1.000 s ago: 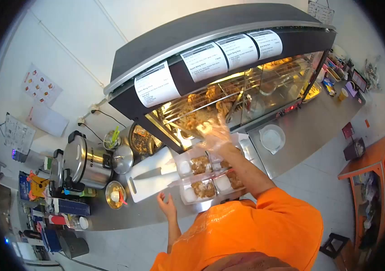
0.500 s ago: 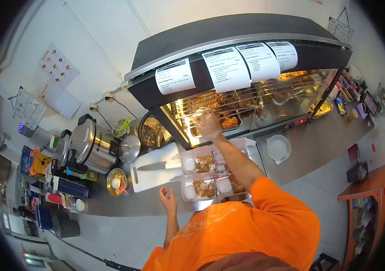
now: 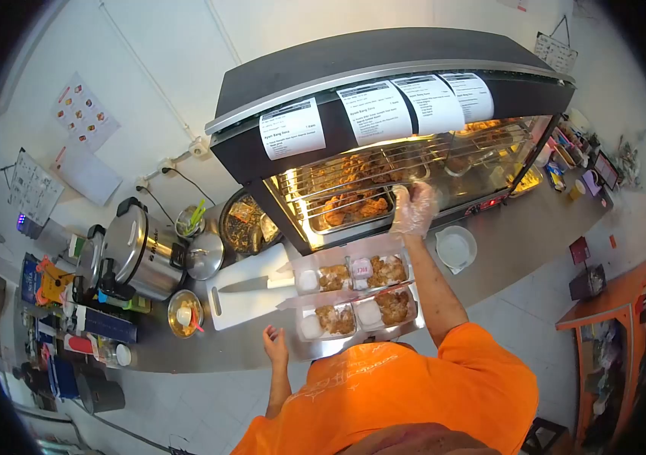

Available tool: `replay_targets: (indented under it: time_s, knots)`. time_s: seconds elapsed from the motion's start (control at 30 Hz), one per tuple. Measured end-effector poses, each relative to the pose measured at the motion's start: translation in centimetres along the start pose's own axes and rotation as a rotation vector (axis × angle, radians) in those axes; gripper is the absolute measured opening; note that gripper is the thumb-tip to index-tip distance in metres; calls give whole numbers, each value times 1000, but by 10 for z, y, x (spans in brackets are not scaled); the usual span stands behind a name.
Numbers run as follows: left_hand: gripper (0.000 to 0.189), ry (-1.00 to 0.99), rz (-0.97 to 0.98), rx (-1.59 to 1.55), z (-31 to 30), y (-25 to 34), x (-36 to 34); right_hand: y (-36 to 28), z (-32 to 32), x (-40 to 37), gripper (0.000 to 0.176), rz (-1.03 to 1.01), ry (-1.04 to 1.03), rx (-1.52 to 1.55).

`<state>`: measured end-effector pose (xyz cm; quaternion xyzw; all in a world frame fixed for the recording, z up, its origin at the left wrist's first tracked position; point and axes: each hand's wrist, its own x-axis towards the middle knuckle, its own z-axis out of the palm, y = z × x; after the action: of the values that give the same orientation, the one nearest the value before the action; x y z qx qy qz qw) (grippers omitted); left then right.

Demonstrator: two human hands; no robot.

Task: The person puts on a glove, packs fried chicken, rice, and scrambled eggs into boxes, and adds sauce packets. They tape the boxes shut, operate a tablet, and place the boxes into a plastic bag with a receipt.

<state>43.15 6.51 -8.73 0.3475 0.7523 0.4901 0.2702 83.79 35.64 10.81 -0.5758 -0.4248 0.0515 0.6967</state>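
My right hand point(image 3: 414, 210), in a clear plastic glove, is at the front of the food warmer point(image 3: 262, 178). Its fingers are curled at what looks like the edge of the sliding glass door point(image 3: 468, 178). Behind the opening to its left, fried chicken point(image 3: 353, 206) lies in a metal tray under a wire rack. My left hand point(image 3: 275, 346) hovers by the counter's front edge, fingers loosely apart and holding nothing. Between my hands stand open boxes point(image 3: 358, 320) with white rice mounds point(image 3: 369, 312) and browned chicken pieces point(image 3: 395, 307).
A white cutting board point(image 3: 243, 307) with a knife point(image 3: 245, 284) lies left of the boxes. Farther left are a metal bowl point(image 3: 185, 313) and a large cooker point(image 3: 141, 250). A white round container point(image 3: 456, 249) sits at right. Paper slips point(image 3: 374, 112) hang from the warmer.
My right hand has moved from the warmer's left side to its middle, and the chicken on the left shows more clearly. My left hand has barely shifted, still with nothing in it.
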Motion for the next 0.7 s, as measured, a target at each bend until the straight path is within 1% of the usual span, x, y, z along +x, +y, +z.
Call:
replay_targets:
  time_s: [0.07,0.1,0.17,0.2,0.23,0.27,0.3,0.37,0.4,0.47,0.5,0.53,0.6,0.63,0.67,0.7]
  knots:
    - [48,-75,14,48,4,3,9,-27,3,-15,19,-55,-39,-43]
    - [50,-173,-31,14,4,-2,14,-40,6,-22,16,-81,-58,-62]
    - [53,-369,-117,-47,4,-28,31,-47,20,-37,13,-145,-128,6]
    - [53,-417,-98,7,0,-28,32,-63,23,-44,15,-161,-174,-15]
    - [54,-465,-80,60,-3,-27,29,-66,34,-54,12,-210,-165,-19]
    - [54,-514,-64,115,-6,-26,28,-69,39,-64,11,-204,-216,-2]
    - [52,-491,-68,119,-11,-23,28,-75,43,-73,11,-199,-267,13]
    - [48,-446,-80,129,-21,-21,30,-84,54,-91,12,-96,-355,71]
    - [46,-396,-36,134,-26,-19,33,-88,59,-100,14,-45,-399,99]
    - [41,-297,53,141,-36,-15,48,-108,60,-110,16,11,-523,-8]
    - [37,-183,186,173,-39,9,54,-121,60,-114,17,37,-581,-60]
    - [33,-68,317,202,-42,56,58,-134,61,-118,21,13,-582,-42]
    - [32,-76,494,80,-43,163,61,-132,68,-129,28,-53,-681,-125]
    - [31,-133,595,-18,-37,210,63,-131,71,-134,32,-85,-735,-166]
    - [36,-213,773,-56,-34,268,57,-137,71,-138,36,-64,-796,-205]
    - [43,-379,899,-112,-27,307,58,-143,68,-137,38,-28,-852,-223]
